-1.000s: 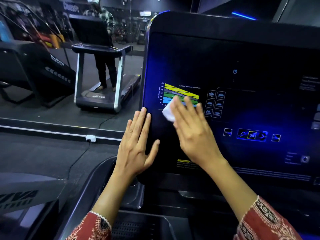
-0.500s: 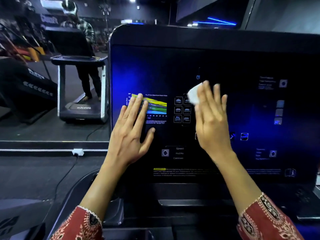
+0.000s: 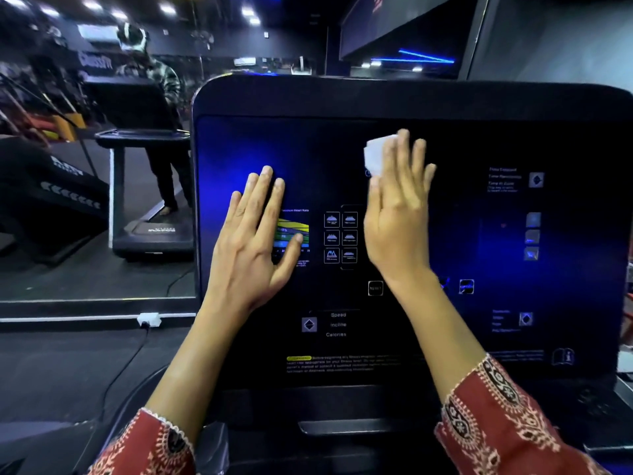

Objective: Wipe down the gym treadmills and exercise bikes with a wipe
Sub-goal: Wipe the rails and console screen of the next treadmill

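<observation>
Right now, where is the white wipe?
In the head view, the white wipe is pressed under the right hand, upper middle of the black treadmill console.

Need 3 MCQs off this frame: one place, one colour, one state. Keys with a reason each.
1. Where is the wipe?
A) on the floor
B) under the fingers of the right hand, on the console
C) over a handrail

2. Colour of the sleeves?
A) plain green
B) white
C) red, patterned

3. State of the left hand?
A) flat on the console, fingers straight
B) fist
C) gripping a bottle

Key:
1 B, the wipe's white edge shows beside fingers pressed to the console.
2 C, both sleeves are red with pale print.
3 A, it lies partly over the chart.
</observation>
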Demonstrator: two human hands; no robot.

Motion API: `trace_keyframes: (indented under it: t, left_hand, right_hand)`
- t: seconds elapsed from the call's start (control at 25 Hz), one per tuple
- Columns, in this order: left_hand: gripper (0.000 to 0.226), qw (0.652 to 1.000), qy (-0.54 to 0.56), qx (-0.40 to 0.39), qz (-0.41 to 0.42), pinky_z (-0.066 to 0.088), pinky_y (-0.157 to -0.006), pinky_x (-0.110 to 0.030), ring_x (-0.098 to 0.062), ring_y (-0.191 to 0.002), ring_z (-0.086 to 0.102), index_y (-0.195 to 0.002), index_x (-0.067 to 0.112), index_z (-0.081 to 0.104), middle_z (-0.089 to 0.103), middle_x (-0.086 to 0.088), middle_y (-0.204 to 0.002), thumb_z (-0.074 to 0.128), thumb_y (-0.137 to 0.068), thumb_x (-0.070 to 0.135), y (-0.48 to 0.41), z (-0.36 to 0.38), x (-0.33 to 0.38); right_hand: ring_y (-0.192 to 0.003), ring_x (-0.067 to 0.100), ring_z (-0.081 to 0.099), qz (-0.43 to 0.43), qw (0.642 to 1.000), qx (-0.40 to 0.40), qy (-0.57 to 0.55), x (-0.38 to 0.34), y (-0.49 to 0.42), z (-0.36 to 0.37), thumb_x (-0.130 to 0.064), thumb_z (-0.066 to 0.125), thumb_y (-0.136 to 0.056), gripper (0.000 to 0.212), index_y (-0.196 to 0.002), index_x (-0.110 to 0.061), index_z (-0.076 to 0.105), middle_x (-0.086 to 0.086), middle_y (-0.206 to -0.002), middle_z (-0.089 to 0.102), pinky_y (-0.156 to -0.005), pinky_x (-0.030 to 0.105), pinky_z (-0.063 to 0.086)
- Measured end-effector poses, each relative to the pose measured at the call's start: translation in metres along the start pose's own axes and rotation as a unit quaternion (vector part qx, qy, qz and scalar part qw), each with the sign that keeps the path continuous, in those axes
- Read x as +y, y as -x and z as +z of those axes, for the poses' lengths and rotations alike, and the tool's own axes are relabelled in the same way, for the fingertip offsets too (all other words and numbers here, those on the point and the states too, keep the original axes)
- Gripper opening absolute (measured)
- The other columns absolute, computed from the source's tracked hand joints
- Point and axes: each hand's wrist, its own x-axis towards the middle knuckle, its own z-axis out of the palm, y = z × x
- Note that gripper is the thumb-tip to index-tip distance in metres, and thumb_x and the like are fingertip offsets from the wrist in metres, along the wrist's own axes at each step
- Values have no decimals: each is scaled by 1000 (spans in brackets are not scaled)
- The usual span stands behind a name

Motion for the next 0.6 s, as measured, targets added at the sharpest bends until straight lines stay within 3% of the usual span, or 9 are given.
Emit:
trace_keyframes:
  t: [0.16, 0.32, 0.4, 0.6]
  left_hand:
    - [62, 1000, -4, 13, 0, 8, -117, -31, -30, -142, 22, -142, -2, 37, 29, -20, -151, 48, -92, 33, -14, 2, 0]
    - [63, 1000, -4, 18, 3, 8, -117, -31, -31, -141, 22, -141, -4, 37, 30, -21, -150, 46, -91, 32, -24, 2, -3]
    - [63, 1000, -3, 20, 7, 8, -117, -32, -32, -141, 23, -141, -4, 37, 30, -21, -150, 47, -91, 32, -30, 4, -2]
    - [64, 999, -10, 30, 6, 8, -117, -33, -31, -141, 24, -142, -3, 36, 30, -21, -151, 45, -91, 35, -46, 8, 1]
  right_hand:
    - [-142, 31, 26, -159, 984, -63, 42, -12, 14, 9, -14, 36, -100, 45, -142, -1, 40, 14, -151, 36, -119, 38, 7]
    - [-145, 34, 18, 23, 998, 30, 45, 22, -11, -8, -13, 33, -101, 46, -145, 0, 33, 17, -153, 29, -118, 40, 3]
    - [-145, 36, 15, 60, 997, 43, 35, 13, -22, -1, -11, 32, -100, 47, -144, 4, 32, 19, -154, 26, -117, 40, 1]
    - [-141, 35, 27, -130, 991, -14, 26, -23, -32, 22, -11, 35, -97, 46, -140, 3, 42, 17, -149, 38, -117, 42, 11]
